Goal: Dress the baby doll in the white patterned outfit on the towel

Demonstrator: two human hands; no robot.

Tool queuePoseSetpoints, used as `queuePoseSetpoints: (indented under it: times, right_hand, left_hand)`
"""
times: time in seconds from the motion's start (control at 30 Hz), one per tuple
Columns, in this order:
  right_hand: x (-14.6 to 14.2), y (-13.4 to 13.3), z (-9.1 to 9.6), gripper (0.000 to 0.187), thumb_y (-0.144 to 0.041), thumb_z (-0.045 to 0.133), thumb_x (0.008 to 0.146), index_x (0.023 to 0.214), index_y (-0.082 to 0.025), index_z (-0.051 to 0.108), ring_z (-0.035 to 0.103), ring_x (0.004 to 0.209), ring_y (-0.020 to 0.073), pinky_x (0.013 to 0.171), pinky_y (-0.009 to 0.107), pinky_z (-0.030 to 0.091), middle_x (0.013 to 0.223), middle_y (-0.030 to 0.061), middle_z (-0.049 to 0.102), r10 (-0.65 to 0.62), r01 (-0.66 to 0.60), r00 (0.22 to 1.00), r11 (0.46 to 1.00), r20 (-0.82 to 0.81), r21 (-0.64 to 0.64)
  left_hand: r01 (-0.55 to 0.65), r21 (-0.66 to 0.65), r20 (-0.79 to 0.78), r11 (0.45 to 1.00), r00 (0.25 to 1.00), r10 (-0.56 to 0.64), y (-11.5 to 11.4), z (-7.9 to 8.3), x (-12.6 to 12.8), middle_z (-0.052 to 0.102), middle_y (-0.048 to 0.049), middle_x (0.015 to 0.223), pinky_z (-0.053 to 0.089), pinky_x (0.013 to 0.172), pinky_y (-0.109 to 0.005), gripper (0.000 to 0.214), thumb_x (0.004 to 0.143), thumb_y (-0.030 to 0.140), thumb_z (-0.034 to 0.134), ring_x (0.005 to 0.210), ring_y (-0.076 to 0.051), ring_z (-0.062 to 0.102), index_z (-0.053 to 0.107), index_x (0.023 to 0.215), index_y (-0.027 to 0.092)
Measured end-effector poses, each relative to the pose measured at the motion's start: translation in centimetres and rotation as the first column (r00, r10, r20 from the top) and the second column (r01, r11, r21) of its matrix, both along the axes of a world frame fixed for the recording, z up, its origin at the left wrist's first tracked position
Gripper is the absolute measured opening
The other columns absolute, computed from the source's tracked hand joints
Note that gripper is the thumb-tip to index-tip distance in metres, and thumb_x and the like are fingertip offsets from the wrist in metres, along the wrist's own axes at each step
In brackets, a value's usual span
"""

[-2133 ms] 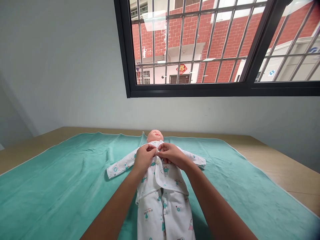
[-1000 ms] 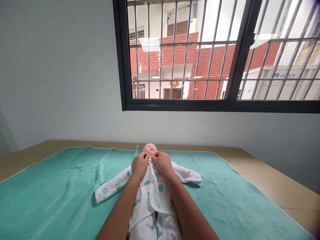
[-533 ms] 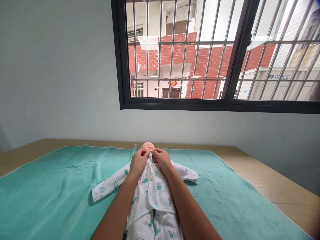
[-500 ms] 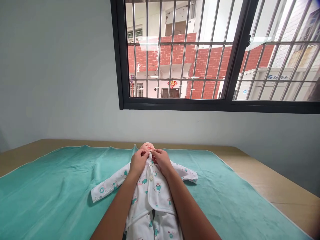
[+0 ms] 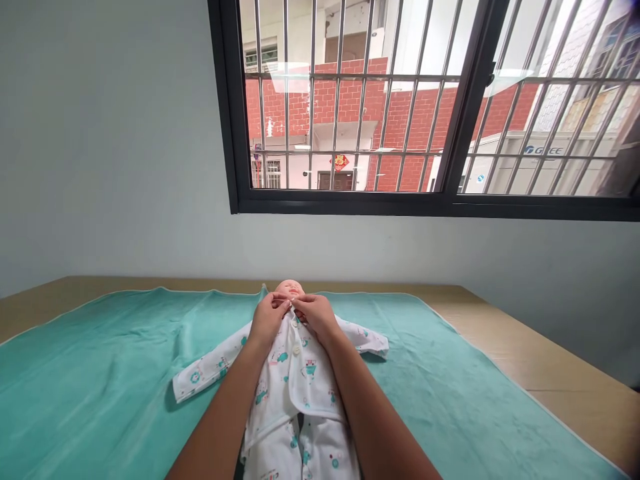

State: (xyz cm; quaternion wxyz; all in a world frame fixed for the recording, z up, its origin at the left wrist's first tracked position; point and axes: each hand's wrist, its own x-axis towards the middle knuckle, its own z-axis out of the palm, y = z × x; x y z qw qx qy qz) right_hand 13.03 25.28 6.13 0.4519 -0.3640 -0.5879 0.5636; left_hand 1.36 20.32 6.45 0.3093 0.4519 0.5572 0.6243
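Observation:
A baby doll point(image 5: 289, 288) lies on its back, its head toward the wall, dressed in a white printed baby jacket point(image 5: 280, 373) and matching trousers point(image 5: 327, 448). At the doll's neck, my left hand point(image 5: 269, 319) pinches the jacket's collar edge. My right hand point(image 5: 316, 315) pinches the collar from the other side, its fingertips close to the left ones. Buttons point(image 5: 296, 350) show down the front of the jacket below my hands. Both sleeves are spread outward. Whatever sits between my fingertips is too small to make out.
A turquoise blanket point(image 5: 120, 373) lies under the doll, with folds on its left side. It covers much of a wooden surface point(image 5: 530, 367) that shows at the right and back. Beyond stands a pale wall point(image 5: 125, 133) with a dark-framed, barred window point(image 5: 350, 205).
The view has shifted slightly, so everything sits a little further left and higher. Both hands stay pinched at the collar, with only small finger movement.

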Motion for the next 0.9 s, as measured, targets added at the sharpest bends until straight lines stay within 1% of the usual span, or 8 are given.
queuePoseSetpoints:
  times: [0.17,0.27,0.4,0.53,0.63,0.77,0.9]
  right_hand:
    - [0.3,-0.1,0.5,0.008,-0.021,0.067,0.060,0.058,-0.013,0.066,0.043,0.049,0.0073,0.047,0.021,0.035,0.050,-0.0023,0.053,0.011,-0.011,0.998,1.000,0.054,-0.014]
    - [0.5,-0.2,0.6,0.008,-0.020,0.068,0.060,0.061,-0.013,0.067,0.044,0.049,0.0078,0.048,0.021,0.036,0.052,-0.0013,0.055,0.022,-0.021,0.998,0.999,0.060,-0.027]
    - [0.6,-0.2,0.4,0.013,-0.023,0.070,0.060,0.068,-0.013,0.069,0.044,0.051,0.0074,0.049,0.021,0.036,0.057,-0.0008,0.056,0.051,-0.049,0.998,0.998,0.034,-0.035]
    - [0.5,0.0,0.0,0.018,-0.030,0.067,0.064,0.069,-0.014,0.068,0.042,0.053,0.0076,0.049,0.021,0.034,0.061,0.0000,0.056,0.048,-0.048,0.999,0.998,-0.005,-0.031]
    - [0.5,0.0,-0.2,0.017,-0.032,0.063,0.066,0.067,-0.015,0.066,0.041,0.054,0.0084,0.050,0.021,0.034,0.061,0.0000,0.055,0.033,-0.033,0.999,0.999,-0.003,-0.011]
    - [0.3,0.0,-0.4,0.013,-0.028,0.062,0.063,0.068,-0.017,0.067,0.039,0.052,0.0086,0.050,0.022,0.031,0.057,-0.0034,0.051,-0.003,0.000,0.999,0.999,0.054,0.046]
    - [0.2,0.0,-0.4,0.016,-0.028,0.066,0.061,0.072,-0.018,0.072,0.045,0.059,0.0110,0.056,0.022,0.034,0.062,-0.0026,0.057,-0.050,0.033,0.991,0.991,0.126,0.130]
  left_hand:
    - [0.048,-0.018,0.012,0.999,0.999,-0.048,0.2,-0.2,-0.3,0.074,-0.0089,0.088,0.049,0.079,-0.033,0.025,0.073,0.025,0.065,0.084,-0.021,0.068,0.061,0.096,0.015]
    - [0.074,-0.022,0.016,0.997,0.997,-0.073,0.2,-0.2,-0.5,0.074,-0.0077,0.087,0.049,0.078,-0.031,0.027,0.074,0.024,0.065,0.081,-0.020,0.068,0.062,0.099,0.016]
    - [0.087,-0.031,0.038,0.996,0.996,-0.086,0.1,-0.2,-0.6,0.073,-0.0070,0.084,0.049,0.073,-0.029,0.032,0.072,0.028,0.067,0.077,-0.019,0.067,0.062,0.101,0.016]
    - [0.058,-0.042,0.065,0.997,0.996,-0.056,0.2,-0.3,-0.5,0.073,-0.0075,0.083,0.049,0.070,-0.028,0.030,0.071,0.030,0.067,0.076,-0.018,0.066,0.061,0.095,0.014]
    - [0.016,-0.048,0.055,0.999,0.998,-0.013,0.3,-0.3,-0.4,0.070,-0.0047,0.077,0.048,0.067,-0.027,0.025,0.070,0.031,0.068,0.071,-0.016,0.064,0.062,0.087,0.015]
    - [-0.011,-0.060,0.012,0.998,1.000,0.012,0.2,-0.1,-0.4,0.069,-0.0025,0.072,0.045,0.063,-0.025,0.015,0.068,0.026,0.069,0.066,-0.014,0.060,0.062,0.077,0.015]
    - [-0.027,-0.061,-0.044,0.998,0.999,0.024,0.2,-0.1,-0.3,0.070,-0.0029,0.076,0.046,0.065,-0.025,0.010,0.069,0.020,0.066,0.070,-0.015,0.062,0.062,0.078,0.016]
